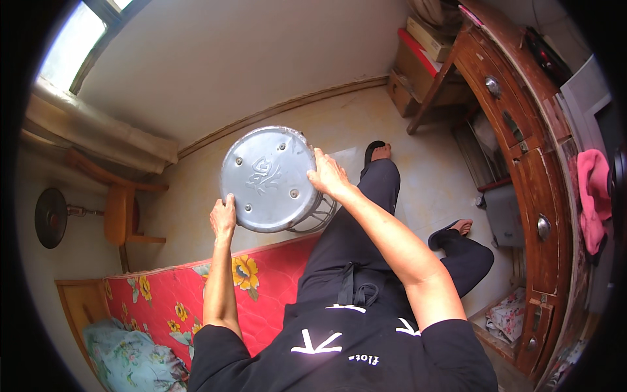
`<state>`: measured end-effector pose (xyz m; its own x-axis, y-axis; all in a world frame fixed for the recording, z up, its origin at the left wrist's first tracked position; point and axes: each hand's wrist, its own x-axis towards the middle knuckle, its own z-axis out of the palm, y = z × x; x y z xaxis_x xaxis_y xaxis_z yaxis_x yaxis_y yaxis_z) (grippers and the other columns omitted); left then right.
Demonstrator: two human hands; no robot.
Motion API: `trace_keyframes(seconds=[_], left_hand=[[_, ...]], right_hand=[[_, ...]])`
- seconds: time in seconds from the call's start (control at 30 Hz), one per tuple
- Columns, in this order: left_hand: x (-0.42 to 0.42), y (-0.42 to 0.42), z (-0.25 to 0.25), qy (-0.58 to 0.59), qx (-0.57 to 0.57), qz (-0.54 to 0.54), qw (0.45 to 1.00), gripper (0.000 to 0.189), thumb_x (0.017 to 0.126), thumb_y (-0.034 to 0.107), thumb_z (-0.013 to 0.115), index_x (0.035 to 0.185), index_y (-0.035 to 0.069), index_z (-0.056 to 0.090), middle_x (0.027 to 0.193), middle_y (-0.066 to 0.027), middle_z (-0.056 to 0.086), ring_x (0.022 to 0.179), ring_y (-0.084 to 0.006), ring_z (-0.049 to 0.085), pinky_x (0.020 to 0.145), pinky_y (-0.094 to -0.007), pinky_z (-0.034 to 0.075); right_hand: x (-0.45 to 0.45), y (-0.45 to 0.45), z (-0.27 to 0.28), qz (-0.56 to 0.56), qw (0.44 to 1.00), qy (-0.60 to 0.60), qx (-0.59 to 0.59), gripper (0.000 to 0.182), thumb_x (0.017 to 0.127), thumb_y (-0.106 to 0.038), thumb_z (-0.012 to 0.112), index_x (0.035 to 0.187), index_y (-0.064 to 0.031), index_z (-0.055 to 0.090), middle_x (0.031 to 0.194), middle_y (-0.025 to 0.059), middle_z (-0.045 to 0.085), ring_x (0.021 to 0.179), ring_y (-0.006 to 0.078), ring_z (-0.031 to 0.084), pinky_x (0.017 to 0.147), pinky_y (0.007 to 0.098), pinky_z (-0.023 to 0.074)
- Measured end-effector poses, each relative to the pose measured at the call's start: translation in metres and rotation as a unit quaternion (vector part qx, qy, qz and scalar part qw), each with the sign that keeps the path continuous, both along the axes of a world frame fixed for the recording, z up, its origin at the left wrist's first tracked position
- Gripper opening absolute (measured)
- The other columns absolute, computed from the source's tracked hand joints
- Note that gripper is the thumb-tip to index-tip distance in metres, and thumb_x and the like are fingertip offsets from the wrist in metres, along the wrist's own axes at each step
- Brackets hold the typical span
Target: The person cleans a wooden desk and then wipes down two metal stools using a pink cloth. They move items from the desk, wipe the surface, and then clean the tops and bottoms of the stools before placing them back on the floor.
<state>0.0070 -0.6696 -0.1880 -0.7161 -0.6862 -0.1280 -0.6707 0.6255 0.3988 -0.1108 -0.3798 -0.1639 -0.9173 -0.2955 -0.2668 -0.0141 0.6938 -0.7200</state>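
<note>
A round silvery metal disc (267, 179), the top or base of a stool or similar item, is between my two hands. It bears an embossed mark and several screws or rivets near its rim. My left hand (224, 215) grips the lower left edge, thumb on the face. On the upper right edge, my right hand (329, 171) holds the rim, thumb on the face. Thin curved metal bars (317, 215) show behind the disc at its lower right. The rest of its underside is hidden.
A bed with a red floral cover (264, 284) lies beside my legs. A wooden chair (122, 215) and a round dark object on a metal stem (51, 218) are at left. At right stands a wooden desk (529, 196); cardboard boxes (404, 93) sit by the wall.
</note>
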Motion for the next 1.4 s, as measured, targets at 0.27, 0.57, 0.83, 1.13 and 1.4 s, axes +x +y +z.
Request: trace_keyframes(seconds=[0.27, 0.57, 0.83, 1.13, 1.4], left_hand=[[0.016, 0.033, 0.0, -0.074, -0.133, -0.111, 0.982, 0.026, 0.085, 0.028, 0.061, 0.089, 0.004, 0.067, 0.093, -0.0193, 0.069, 0.09, -0.0378, 0.066, 0.082, -0.0473, 0.051], [-0.051, 0.142, -0.053, 0.19, -0.138, -0.342, 0.91, 0.053, 0.091, 0.026, 0.06, 0.134, -0.001, 0.048, 0.138, -0.0205, 0.05, 0.13, -0.0355, 0.045, 0.11, -0.0458, 0.032], [-0.059, 0.161, -0.071, 0.096, -0.179, -0.376, 0.904, 0.058, 0.099, 0.029, 0.047, 0.148, 0.001, 0.033, 0.155, -0.018, 0.033, 0.146, -0.0305, 0.025, 0.118, -0.0456, 0.017], [-0.063, 0.158, -0.081, 0.16, -0.052, -0.392, 0.905, 0.047, 0.095, 0.013, 0.053, 0.138, -0.004, 0.044, 0.144, -0.025, 0.043, 0.138, -0.0386, 0.036, 0.114, -0.0472, 0.026], [-0.061, 0.304, 0.027, 0.312, 0.096, -0.501, 0.802, 0.04, 0.089, 0.001, 0.058, 0.129, 0.002, 0.053, 0.137, -0.0207, 0.051, 0.129, -0.0371, 0.046, 0.11, -0.0445, 0.035]], right_hand=[[0.022, 0.031, -0.054, 0.129, 0.989, 0.014, -0.07, 0.065, 0.083, -0.019, 0.06, 0.141, 0.0004, 0.041, 0.144, 0.024, 0.045, 0.131, 0.0391, 0.045, 0.108, 0.0432, 0.0398], [0.05, 0.042, -0.054, 0.127, 0.982, -0.003, -0.142, 0.053, 0.086, -0.021, 0.064, 0.134, -0.002, 0.051, 0.134, 0.0224, 0.054, 0.124, 0.0354, 0.053, 0.102, 0.0405, 0.0448], [0.083, 0.116, -0.028, -0.006, 0.964, 0.016, -0.266, 0.038, 0.089, -0.016, 0.055, 0.122, 0.0033, 0.058, 0.121, 0.0203, 0.064, 0.115, 0.0341, 0.06, 0.098, 0.0404, 0.0475], [0.149, 0.31, 0.145, -0.342, 0.876, 0.331, -0.075, 0.014, 0.093, -0.007, 0.058, 0.103, -0.0043, 0.066, 0.1, 0.0107, 0.068, 0.085, 0.0225, 0.067, 0.073, 0.033, 0.0547], [0.168, 0.486, 0.226, -0.475, 0.626, 0.416, 0.458, 0.027, 0.089, -0.025, 0.06, 0.109, -0.0051, 0.062, 0.107, 0.0151, 0.065, 0.106, 0.0317, 0.058, 0.094, 0.0488, 0.0418]])
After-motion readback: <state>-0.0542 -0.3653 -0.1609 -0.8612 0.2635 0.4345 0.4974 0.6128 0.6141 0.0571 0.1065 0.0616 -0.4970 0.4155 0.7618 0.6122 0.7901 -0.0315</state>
